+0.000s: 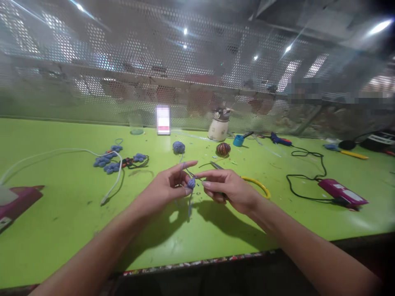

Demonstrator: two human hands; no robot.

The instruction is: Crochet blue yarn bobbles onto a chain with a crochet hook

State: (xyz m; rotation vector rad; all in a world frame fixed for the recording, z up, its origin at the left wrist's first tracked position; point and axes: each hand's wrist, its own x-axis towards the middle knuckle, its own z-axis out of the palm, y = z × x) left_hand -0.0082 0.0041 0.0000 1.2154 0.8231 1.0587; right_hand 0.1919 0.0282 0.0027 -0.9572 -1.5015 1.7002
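Between the thumb and fingers of my left hand (174,181) is a small crocheted piece (191,183) of blue-purple yarn, a loose tail hanging below it. Yarn crosses my raised left index finger and runs back toward a blue-purple yarn ball (178,147). My right hand (226,186) is closed in a pinch on a thin crochet hook (199,178), whose tip meets the piece; most of its shaft is hidden. Just behind my right hand lie scissors with a yellow handle (261,186), partly covered by it.
Blue crocheted flowers (108,161) and a white cable (119,174) lie left. A multicoloured yarn ball (223,149), blue tape roll (238,140), cream jar (219,127), lit phone (163,120) and clear cup (136,125) stand farther back. At right are a glue gun (280,139) and magenta power strip (342,192).
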